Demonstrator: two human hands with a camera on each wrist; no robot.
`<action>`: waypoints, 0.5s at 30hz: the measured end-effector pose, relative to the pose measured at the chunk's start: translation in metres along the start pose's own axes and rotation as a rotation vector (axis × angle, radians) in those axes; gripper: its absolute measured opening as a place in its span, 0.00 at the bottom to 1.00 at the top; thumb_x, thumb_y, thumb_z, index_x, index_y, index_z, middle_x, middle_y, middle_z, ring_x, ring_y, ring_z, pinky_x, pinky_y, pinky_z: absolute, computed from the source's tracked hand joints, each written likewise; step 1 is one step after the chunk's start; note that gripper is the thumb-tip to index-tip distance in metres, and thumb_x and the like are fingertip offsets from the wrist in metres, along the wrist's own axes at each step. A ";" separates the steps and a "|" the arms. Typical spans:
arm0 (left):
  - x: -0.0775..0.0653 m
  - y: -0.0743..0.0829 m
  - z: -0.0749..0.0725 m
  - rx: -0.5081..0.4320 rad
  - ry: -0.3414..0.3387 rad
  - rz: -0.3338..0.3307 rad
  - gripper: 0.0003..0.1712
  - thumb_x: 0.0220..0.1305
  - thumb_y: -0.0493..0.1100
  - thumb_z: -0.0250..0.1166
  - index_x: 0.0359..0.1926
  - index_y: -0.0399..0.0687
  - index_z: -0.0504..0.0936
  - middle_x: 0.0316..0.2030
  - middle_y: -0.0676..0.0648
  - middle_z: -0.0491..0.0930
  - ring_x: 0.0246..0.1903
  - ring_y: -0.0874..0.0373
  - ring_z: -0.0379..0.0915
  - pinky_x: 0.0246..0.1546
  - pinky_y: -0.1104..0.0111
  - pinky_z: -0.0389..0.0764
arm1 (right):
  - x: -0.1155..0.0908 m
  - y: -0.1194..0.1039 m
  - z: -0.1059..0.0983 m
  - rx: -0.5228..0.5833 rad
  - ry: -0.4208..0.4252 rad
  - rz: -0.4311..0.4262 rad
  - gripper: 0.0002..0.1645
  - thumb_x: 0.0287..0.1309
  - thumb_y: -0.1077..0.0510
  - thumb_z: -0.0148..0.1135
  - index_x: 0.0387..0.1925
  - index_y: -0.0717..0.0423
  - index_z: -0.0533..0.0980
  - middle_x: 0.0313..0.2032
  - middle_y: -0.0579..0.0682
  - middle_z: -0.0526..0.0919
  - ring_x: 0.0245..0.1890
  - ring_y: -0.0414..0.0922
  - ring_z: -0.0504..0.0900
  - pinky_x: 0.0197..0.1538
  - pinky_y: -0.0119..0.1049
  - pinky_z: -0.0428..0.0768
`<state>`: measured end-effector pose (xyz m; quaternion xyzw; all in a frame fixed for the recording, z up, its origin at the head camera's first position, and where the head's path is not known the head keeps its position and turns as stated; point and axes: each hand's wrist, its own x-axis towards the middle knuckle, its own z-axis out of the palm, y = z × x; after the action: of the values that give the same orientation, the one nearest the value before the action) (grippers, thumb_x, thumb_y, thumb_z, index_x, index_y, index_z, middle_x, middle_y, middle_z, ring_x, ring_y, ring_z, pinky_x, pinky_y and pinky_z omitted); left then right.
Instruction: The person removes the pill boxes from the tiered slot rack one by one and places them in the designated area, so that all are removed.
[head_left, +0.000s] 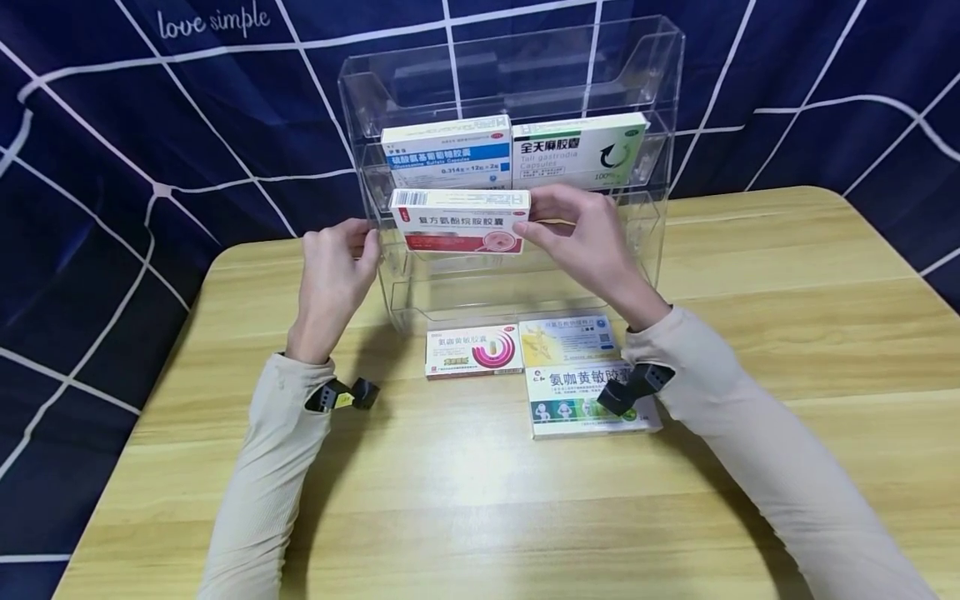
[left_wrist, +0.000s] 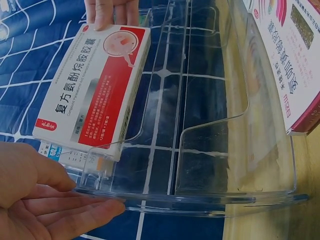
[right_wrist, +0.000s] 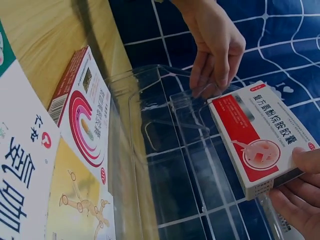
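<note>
My right hand (head_left: 581, 233) pinches the right end of a red-and-white medicine box (head_left: 461, 221), thumb on its front and fingers behind. The box is at the middle tier of a clear plastic display rack (head_left: 480, 287), its lower edge by the left part of that tier. At the rack's left side, my left hand (head_left: 333, 271) grips the clear side edge between thumb and fingers (left_wrist: 90, 215). Just above the held box, a blue-and-white medicine box (head_left: 446, 156) and a green-and-white medicine box (head_left: 577, 152) stand side by side in the rack.
In front of the rack, a white box with pink rings (head_left: 474, 350), a yellow-and-white box (head_left: 566, 337) and a larger white box with a green strip (head_left: 562, 392) lie on the wooden table (head_left: 420, 508). A dark blue checked cloth (head_left: 247, 108) hangs behind.
</note>
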<state>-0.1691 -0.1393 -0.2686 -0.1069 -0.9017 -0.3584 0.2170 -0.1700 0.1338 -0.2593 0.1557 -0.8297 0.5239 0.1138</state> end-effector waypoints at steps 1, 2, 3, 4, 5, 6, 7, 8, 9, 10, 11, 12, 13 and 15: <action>0.000 0.000 0.000 -0.001 -0.002 0.002 0.13 0.64 0.32 0.54 0.39 0.25 0.83 0.34 0.32 0.84 0.34 0.44 0.84 0.37 0.56 0.84 | -0.001 0.000 -0.001 0.001 0.001 -0.002 0.19 0.55 0.64 0.68 0.50 0.64 0.78 0.45 0.58 0.84 0.44 0.47 0.84 0.49 0.31 0.81; 0.001 0.000 0.000 0.000 -0.002 0.003 0.13 0.64 0.32 0.55 0.40 0.25 0.83 0.34 0.32 0.84 0.34 0.44 0.84 0.37 0.56 0.84 | -0.002 0.000 -0.001 0.000 0.004 -0.004 0.19 0.55 0.64 0.68 0.50 0.64 0.78 0.45 0.58 0.84 0.45 0.48 0.84 0.49 0.31 0.81; 0.001 0.000 0.000 0.001 -0.002 0.004 0.13 0.64 0.32 0.55 0.40 0.25 0.83 0.34 0.32 0.84 0.33 0.44 0.84 0.36 0.56 0.84 | -0.002 -0.001 -0.002 -0.001 0.007 -0.006 0.19 0.55 0.64 0.68 0.50 0.64 0.78 0.45 0.58 0.84 0.45 0.48 0.84 0.48 0.30 0.81; 0.001 0.000 0.000 0.001 -0.002 0.004 0.13 0.64 0.32 0.55 0.40 0.25 0.83 0.34 0.33 0.84 0.34 0.44 0.84 0.36 0.56 0.84 | -0.003 -0.001 -0.003 -0.003 0.009 -0.007 0.19 0.56 0.64 0.67 0.50 0.64 0.78 0.46 0.58 0.84 0.45 0.48 0.84 0.48 0.30 0.81; 0.001 0.000 0.000 0.000 -0.003 0.004 0.13 0.64 0.32 0.55 0.40 0.24 0.83 0.34 0.33 0.84 0.34 0.44 0.84 0.36 0.56 0.84 | -0.004 -0.001 -0.003 -0.004 0.012 -0.005 0.19 0.56 0.64 0.67 0.50 0.64 0.78 0.46 0.58 0.84 0.45 0.48 0.84 0.48 0.30 0.81; 0.001 0.000 0.000 0.001 -0.004 0.003 0.13 0.64 0.32 0.55 0.40 0.24 0.83 0.34 0.33 0.84 0.34 0.44 0.85 0.36 0.56 0.84 | -0.005 -0.001 -0.004 -0.005 0.014 -0.005 0.19 0.56 0.64 0.67 0.50 0.64 0.78 0.46 0.58 0.84 0.46 0.48 0.84 0.48 0.30 0.81; 0.001 0.000 0.000 0.003 -0.004 0.004 0.13 0.64 0.32 0.55 0.40 0.25 0.83 0.34 0.33 0.84 0.34 0.44 0.85 0.36 0.56 0.84 | -0.005 -0.001 -0.005 -0.003 0.017 -0.005 0.19 0.56 0.64 0.67 0.50 0.64 0.78 0.46 0.58 0.84 0.46 0.48 0.84 0.48 0.30 0.81; 0.001 0.000 0.000 0.004 -0.004 0.006 0.13 0.64 0.32 0.55 0.40 0.24 0.83 0.34 0.33 0.84 0.33 0.44 0.85 0.36 0.56 0.84 | -0.006 -0.001 -0.006 -0.006 0.020 -0.004 0.19 0.56 0.64 0.67 0.51 0.64 0.78 0.46 0.58 0.84 0.46 0.48 0.84 0.48 0.30 0.81; 0.001 0.000 0.000 0.003 -0.005 0.006 0.13 0.64 0.32 0.55 0.40 0.25 0.83 0.34 0.33 0.84 0.33 0.44 0.85 0.36 0.56 0.84 | -0.007 -0.001 -0.007 -0.007 0.022 -0.004 0.20 0.56 0.64 0.67 0.51 0.64 0.78 0.46 0.58 0.84 0.46 0.48 0.84 0.48 0.30 0.81; 0.001 0.000 0.000 0.004 -0.005 0.006 0.13 0.64 0.32 0.55 0.40 0.25 0.83 0.34 0.33 0.85 0.33 0.44 0.85 0.36 0.56 0.84 | -0.007 -0.001 -0.007 -0.005 0.023 0.001 0.20 0.56 0.64 0.67 0.51 0.64 0.78 0.46 0.58 0.84 0.46 0.48 0.84 0.48 0.30 0.81; 0.001 0.000 0.000 0.003 -0.006 0.006 0.13 0.64 0.32 0.55 0.40 0.25 0.83 0.34 0.33 0.85 0.33 0.44 0.85 0.36 0.56 0.84 | -0.008 0.000 -0.008 -0.004 0.022 0.006 0.20 0.56 0.64 0.67 0.51 0.64 0.78 0.47 0.58 0.84 0.46 0.48 0.84 0.48 0.30 0.81; 0.001 0.000 0.000 0.004 -0.006 0.005 0.13 0.64 0.32 0.55 0.40 0.25 0.83 0.34 0.33 0.85 0.33 0.44 0.85 0.36 0.56 0.84 | -0.009 0.000 -0.009 -0.003 0.021 0.011 0.20 0.56 0.64 0.67 0.51 0.64 0.78 0.47 0.58 0.84 0.46 0.48 0.84 0.48 0.30 0.81; 0.002 0.000 0.000 0.005 -0.006 0.006 0.13 0.64 0.32 0.55 0.40 0.25 0.83 0.34 0.33 0.85 0.33 0.44 0.85 0.36 0.56 0.84 | -0.010 0.000 -0.009 0.000 0.020 0.015 0.20 0.56 0.64 0.67 0.51 0.63 0.78 0.47 0.58 0.84 0.46 0.48 0.84 0.48 0.30 0.81; 0.002 0.001 0.000 0.003 -0.005 0.012 0.13 0.64 0.32 0.55 0.40 0.25 0.83 0.34 0.33 0.85 0.33 0.44 0.85 0.36 0.56 0.84 | -0.012 0.001 -0.010 0.007 0.015 0.022 0.19 0.56 0.64 0.67 0.51 0.63 0.78 0.46 0.58 0.84 0.46 0.48 0.84 0.48 0.29 0.81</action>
<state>-0.1710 -0.1387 -0.2674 -0.1129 -0.9021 -0.3554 0.2170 -0.1592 0.1447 -0.2598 0.1427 -0.8287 0.5291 0.1138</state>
